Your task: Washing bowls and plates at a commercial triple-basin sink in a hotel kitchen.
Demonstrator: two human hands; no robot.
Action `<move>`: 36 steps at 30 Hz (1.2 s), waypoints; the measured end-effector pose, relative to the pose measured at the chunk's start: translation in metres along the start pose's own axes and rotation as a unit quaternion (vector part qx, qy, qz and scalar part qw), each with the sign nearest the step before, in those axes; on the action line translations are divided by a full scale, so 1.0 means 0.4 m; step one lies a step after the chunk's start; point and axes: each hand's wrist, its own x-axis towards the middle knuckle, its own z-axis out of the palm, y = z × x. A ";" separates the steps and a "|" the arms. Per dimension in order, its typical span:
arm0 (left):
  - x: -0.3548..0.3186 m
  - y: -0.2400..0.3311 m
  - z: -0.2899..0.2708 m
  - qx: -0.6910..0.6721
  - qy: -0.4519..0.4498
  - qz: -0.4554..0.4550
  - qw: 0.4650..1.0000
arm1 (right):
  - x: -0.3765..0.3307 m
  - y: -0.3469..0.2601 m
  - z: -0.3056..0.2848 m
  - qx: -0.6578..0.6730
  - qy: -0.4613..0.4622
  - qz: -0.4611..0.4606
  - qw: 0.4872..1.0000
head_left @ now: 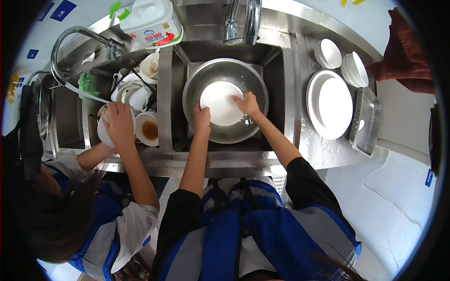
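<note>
A round white plate [218,104] is held over a wide steel basin [213,71]. My left hand [202,118] grips the plate's left edge, thumb on its face and fingers hidden beneath. On the right edge, my right hand [247,103] is closed in the same way. The basin sits in the middle steel sink [275,65], and drops of water show on its inner wall. A chrome tap [252,21] stands behind the sink, over its far edge.
Stacked white plates [335,102], white bowls [328,54] and a perforated steel tray [364,122] stand on the right counter. To my left, a co-worker's hands [119,122] hold a white dish over dirty dishes [150,130]. A white jug [151,23] stands behind.
</note>
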 end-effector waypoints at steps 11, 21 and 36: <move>-0.028 0.031 0.002 0.150 -0.100 -0.015 0.983 | -0.010 -0.003 0.015 -0.074 0.102 -0.001 0.992; -0.076 0.056 0.017 0.463 -0.014 0.284 0.839 | -0.025 -0.002 -0.009 0.261 0.158 -0.022 0.952; -0.032 -0.024 -0.035 0.539 -0.036 0.408 0.736 | -0.022 0.028 0.021 0.587 -0.089 0.194 0.781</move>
